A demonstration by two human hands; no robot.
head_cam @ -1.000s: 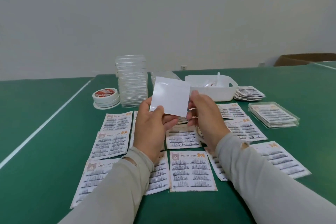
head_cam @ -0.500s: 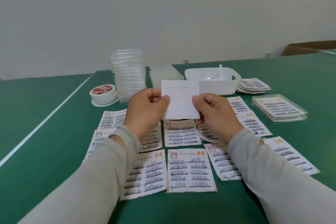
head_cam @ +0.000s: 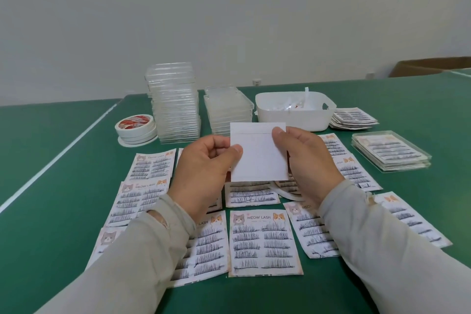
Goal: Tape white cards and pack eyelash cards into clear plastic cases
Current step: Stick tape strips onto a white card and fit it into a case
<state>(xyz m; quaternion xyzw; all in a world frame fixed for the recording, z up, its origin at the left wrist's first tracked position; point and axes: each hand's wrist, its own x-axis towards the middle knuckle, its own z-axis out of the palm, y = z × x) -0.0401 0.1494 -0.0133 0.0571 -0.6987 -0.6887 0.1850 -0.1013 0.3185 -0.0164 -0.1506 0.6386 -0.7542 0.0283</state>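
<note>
1. Green table (head_cam: 51, 211) against a bare pale wall.
2. Left hand (head_cam: 204, 171) and right hand (head_cam: 308, 160) each pinch a side edge of the white card (head_cam: 257, 155), held upright between them.
3. Card looks light, thin, bendable; edge holds suit it.
4. Eyelash cards (head_cam: 263, 242) lie beneath the hands; clear plastic cases (head_cam: 173, 104) stacked beyond.
5. Fingers behind the card are hidden; white tub (head_cam: 293, 120) contents unclear.

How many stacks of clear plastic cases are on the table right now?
3. A tall stack beside the tape rolls, a shorter stack just left of the white bin, and a low stack already holding eyelash cards at far right. Nothing suggests more behind them.
</note>
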